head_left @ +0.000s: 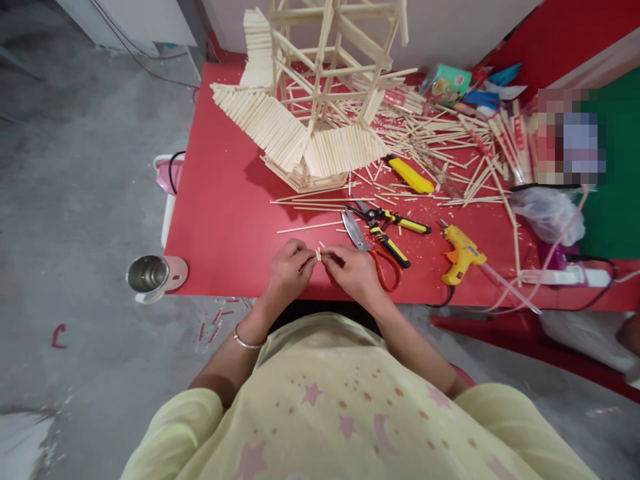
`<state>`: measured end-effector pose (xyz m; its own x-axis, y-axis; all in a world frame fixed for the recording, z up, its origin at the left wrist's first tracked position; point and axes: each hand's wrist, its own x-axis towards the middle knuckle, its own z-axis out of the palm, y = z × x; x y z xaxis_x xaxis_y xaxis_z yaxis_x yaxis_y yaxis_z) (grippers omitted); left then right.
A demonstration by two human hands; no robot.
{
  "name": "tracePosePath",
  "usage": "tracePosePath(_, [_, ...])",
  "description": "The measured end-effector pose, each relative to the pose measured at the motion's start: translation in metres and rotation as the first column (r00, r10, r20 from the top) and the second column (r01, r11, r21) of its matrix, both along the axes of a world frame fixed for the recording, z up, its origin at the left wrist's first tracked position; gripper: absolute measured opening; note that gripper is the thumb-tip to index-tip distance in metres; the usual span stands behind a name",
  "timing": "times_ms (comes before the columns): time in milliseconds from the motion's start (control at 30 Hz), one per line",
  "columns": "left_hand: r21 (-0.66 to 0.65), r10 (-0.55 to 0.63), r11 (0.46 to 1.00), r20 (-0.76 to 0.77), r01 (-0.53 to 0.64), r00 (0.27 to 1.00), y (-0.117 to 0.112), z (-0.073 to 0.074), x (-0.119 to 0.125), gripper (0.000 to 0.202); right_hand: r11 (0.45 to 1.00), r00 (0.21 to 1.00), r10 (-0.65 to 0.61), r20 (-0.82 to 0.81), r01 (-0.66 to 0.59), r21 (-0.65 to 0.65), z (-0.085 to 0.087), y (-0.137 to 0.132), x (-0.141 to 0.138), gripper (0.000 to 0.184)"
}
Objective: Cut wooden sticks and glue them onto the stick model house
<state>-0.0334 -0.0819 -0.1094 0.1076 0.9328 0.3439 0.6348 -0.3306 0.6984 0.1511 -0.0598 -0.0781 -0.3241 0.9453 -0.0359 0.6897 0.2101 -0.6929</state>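
Observation:
My left hand [290,267] and my right hand [353,268] meet near the front edge of the red table [225,220]. Both are closed in a pinch on a short pale wooden stick piece [318,253] held between their fingertips. Right beside my right hand lie red-handled scissors [373,257] and yellow-and-black cutters [385,223]. A tall model built of wooden sticks [310,127] stands at the back of the table, beyond my hands.
Loose sticks [450,153] litter the table's right half, with a yellow utility knife [410,176] and a yellow glue gun [461,253]. A steel cup [148,275] sits on the floor at the left. A plastic bag [547,213] and cables lie at right.

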Motion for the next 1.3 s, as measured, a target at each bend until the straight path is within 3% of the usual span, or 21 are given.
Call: tracePosePath(1300, [0.027,0.008,1.000,-0.029,-0.007,1.000,-0.0007,-0.0010,0.0011,0.011,1.000,1.000,0.010,-0.015,-0.011,-0.020,0.0042,0.0001,0.0024,0.022])
